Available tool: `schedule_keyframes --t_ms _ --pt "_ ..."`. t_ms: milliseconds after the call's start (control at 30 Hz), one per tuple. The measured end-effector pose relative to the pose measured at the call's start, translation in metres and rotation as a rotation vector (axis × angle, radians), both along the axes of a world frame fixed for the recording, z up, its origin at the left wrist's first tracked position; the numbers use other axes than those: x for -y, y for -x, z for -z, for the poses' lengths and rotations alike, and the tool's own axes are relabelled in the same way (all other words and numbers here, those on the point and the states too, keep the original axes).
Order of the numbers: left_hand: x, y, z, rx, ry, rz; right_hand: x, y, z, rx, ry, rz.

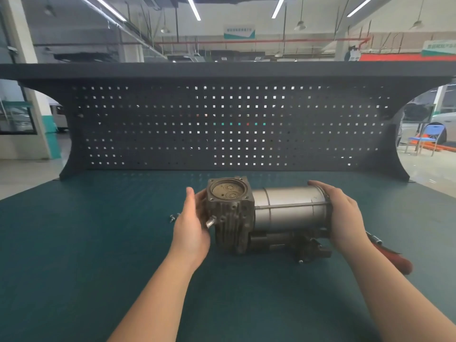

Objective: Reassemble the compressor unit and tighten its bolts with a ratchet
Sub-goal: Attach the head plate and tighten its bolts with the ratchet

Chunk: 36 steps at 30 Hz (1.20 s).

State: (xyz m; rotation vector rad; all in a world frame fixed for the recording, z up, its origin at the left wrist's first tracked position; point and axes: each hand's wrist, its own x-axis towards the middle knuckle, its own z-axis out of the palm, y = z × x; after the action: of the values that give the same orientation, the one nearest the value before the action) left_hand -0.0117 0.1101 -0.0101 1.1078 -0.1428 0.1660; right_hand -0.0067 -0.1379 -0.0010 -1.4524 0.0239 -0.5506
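Observation:
The compressor unit (266, 215) lies on its side in the middle of the green bench mat. Its ribbed cast head with an open round top faces left and its silver cylinder points right. My left hand (191, 223) is at the left face of the cast head, fingers fairly straight, beside a small protruding nozzle. My right hand (341, 213) wraps over the right end of the cylinder. Loose bolts (174, 217) lie on the mat just left of my left hand. A red-handled ratchet (392, 256) lies behind my right forearm, partly hidden.
A dark perforated pegboard (229, 127) with a shelf on top stands along the back of the green bench mat (74, 243). Beyond the bench on the right are a blue chair (425, 139) and a parked car.

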Motion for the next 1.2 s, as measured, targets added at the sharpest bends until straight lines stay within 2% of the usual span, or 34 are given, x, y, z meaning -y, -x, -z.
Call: schedule_keyframes --t_ms 100,167,233,300,333,400,500,567,633,800,867,933,1000,1067,1133,1200 --pt "-0.002 -0.001 0.004 0.011 -0.102 0.038 0.002 0.002 0.003 0.079 0.022 0.062" --pt "-0.007 -0.004 0.001 0.001 -0.041 0.02 0.002 0.004 0.003 0.142 0.014 0.079" --pt "-0.021 -0.014 -0.007 -0.053 0.042 -0.078 0.001 0.003 0.004 0.151 0.032 0.039" --pt "-0.037 -0.031 -0.016 -0.069 -0.04 -0.212 0.002 0.001 0.008 0.163 0.06 0.007" --pt "-0.043 -0.042 -0.018 -0.069 -0.177 -0.273 0.003 -0.001 0.01 0.174 0.067 0.0" --pt "-0.049 -0.063 -0.015 -0.057 -0.566 -0.303 0.006 -0.005 0.013 0.181 0.089 0.016" --pt "-0.043 -0.083 -0.003 -0.022 -1.174 -0.107 0.008 -0.013 0.017 0.18 0.088 0.084" --pt "-0.036 -0.087 0.001 0.021 -1.495 0.054 0.007 -0.016 0.016 0.16 0.089 0.108" --pt "-0.031 -0.089 -0.002 0.032 -1.683 0.102 0.007 -0.018 0.015 0.143 0.081 0.104" --pt "-0.027 -0.095 -0.014 0.097 -1.881 0.04 0.006 -0.016 0.014 0.163 0.063 0.086" --pt "-0.029 -0.097 -0.018 0.125 -1.854 -0.021 0.005 -0.017 0.013 0.167 0.051 0.088" --pt "-0.037 -0.103 -0.023 0.129 -1.704 -0.192 0.004 -0.017 0.013 0.177 0.046 0.085" --pt "-0.05 -0.107 -0.033 0.107 -1.382 -0.366 0.004 -0.017 0.013 0.186 0.049 0.081" --pt "-0.063 -0.1 -0.048 0.127 -0.975 -0.434 0.004 -0.017 0.013 0.197 0.049 0.075" --pt "-0.072 -0.085 -0.064 0.212 -0.651 -0.394 0.003 -0.016 0.013 0.206 0.041 0.079" --pt "-0.07 -0.064 -0.077 0.297 -0.555 -0.261 0.002 -0.016 0.012 0.21 0.042 0.086"
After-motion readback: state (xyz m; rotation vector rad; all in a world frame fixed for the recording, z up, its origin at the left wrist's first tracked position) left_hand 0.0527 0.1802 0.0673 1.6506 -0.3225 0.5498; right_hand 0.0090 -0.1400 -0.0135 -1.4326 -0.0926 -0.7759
